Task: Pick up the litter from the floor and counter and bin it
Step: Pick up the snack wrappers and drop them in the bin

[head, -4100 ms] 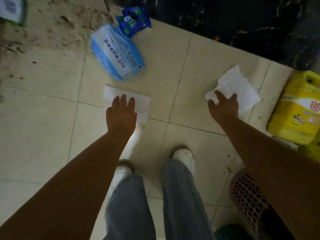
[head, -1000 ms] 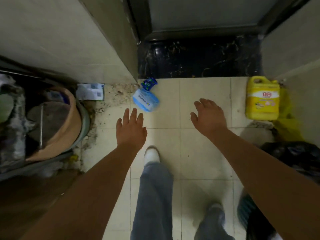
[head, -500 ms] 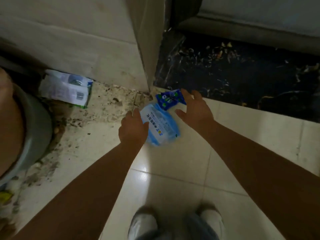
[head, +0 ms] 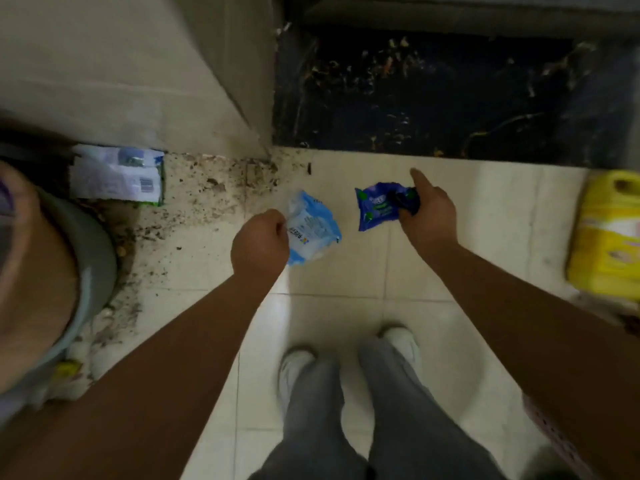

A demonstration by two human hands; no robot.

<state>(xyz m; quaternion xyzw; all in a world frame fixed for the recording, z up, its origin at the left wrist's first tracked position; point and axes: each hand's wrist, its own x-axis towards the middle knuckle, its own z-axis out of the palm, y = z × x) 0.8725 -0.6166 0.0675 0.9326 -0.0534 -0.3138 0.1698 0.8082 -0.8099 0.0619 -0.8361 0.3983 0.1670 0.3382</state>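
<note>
My left hand (head: 260,242) is closed on the edge of a light blue and white plastic packet (head: 311,230), held just above the cream tiled floor. My right hand (head: 427,209) grips a crumpled dark blue wrapper (head: 377,206), with the index finger sticking out. The two packets hang apart from each other, in front of my feet. A white and green printed packet (head: 117,174) lies on the dirty floor against the wall at the left.
A round grey basin (head: 93,258) fills the left edge. A yellow jug (head: 606,233) stands at the right. A dark marble threshold (head: 433,95) lies ahead, beside a wall corner (head: 242,98). A perforated basket edge (head: 554,431) shows at the lower right. Grime covers the floor near the wall.
Both hands have closed on the packets and lifted them off the floor; half a second ago they were only reaching around them. The two packets are now separated.
</note>
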